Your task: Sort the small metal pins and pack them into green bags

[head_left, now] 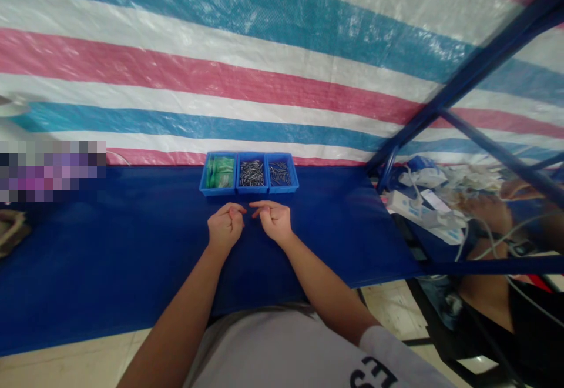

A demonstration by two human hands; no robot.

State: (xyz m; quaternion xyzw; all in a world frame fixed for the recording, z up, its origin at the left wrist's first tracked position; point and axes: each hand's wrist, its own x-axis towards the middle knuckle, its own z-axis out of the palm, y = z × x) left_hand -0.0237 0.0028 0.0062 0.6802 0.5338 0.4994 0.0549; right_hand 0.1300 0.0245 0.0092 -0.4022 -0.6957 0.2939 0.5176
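Both hands are above the blue table, in front of three joined blue bins. My left hand [226, 224] is closed, its index finger pointing inward and its thumb pressed on the curled fingers. My right hand [274, 220] mirrors it, with a small gap between the two. Whether anything small is inside either hand cannot be made out. Green packets [220, 172] fill the left bin. Many short metal pieces [251, 173] lie in the middle bin, and thin metal pins or nails [280, 173] in the right one.
A striped plastic sheet [264, 88] hangs behind the blue table [132, 247]. Blue metal bars [423, 117] rise at the right. Beyond them are a white power strip [423, 217], cables and another person's arm [489, 217]. A brown object [11, 230] lies at the left edge.
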